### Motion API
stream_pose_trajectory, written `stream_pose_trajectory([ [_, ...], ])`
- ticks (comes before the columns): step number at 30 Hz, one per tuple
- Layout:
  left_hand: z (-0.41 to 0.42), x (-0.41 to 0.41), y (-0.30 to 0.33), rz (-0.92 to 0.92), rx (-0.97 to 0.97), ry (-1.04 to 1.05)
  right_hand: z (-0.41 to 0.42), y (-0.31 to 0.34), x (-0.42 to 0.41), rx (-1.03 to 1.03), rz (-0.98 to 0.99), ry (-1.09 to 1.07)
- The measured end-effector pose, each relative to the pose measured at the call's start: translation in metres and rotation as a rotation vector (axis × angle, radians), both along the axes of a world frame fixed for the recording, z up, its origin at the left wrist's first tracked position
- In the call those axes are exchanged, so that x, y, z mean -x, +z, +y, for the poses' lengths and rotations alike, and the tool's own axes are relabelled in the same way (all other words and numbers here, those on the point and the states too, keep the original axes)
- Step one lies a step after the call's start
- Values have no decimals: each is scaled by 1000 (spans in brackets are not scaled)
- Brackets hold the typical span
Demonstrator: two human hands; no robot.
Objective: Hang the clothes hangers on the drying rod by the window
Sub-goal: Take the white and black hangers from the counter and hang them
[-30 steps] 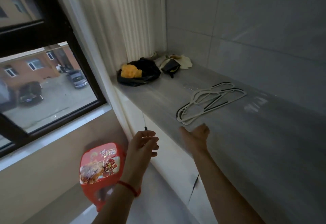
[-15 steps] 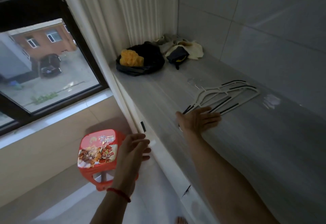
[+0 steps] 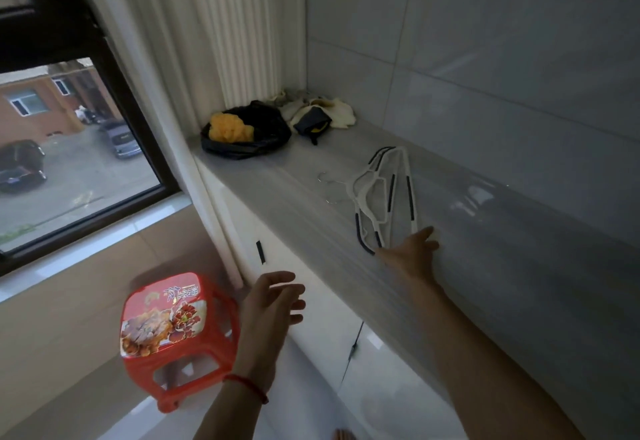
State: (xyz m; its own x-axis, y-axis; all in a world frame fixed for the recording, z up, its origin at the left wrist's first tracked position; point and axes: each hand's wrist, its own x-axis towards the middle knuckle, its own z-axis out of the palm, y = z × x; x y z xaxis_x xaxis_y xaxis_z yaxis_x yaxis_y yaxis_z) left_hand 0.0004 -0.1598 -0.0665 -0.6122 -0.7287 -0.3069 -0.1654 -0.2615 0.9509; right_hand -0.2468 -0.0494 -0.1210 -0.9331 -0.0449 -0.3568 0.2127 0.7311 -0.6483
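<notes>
Right hand (image 3: 410, 254) lay spread flat, grasping nothing, fingertips touching the hangers (image 3: 384, 197) on the table (image 3: 519, 266), likely to gather them; left hand (image 3: 273, 304) hovered loose, empty.

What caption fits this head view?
Right hand reaches the hangers on the counter; left hand open above a stool.

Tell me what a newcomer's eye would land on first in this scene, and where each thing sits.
The bright red plastic stool with a printed top stands out on the floor below the window. Next come the white clothes hangers lying in a stack on the grey counter, with the right hand open at their near end. At the counter's far end, a yellow lump sits on a black bag.
</notes>
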Motion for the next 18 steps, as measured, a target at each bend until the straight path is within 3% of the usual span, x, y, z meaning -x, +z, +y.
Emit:
stream_pose_trajectory([
  [3,11,-15,-2,-1,-35,-40,37,11,-33,59,13,-20],
  [6,29,-27,-1,5,-55,-129,66,22,-78,256,65,-89],
  [12,76,-49,3,-32,-39,-208,91,44,-179,644,-204,52],
  [18,133,-116,21,-83,-80,-84,120,54,-268,1037,-337,237],
])
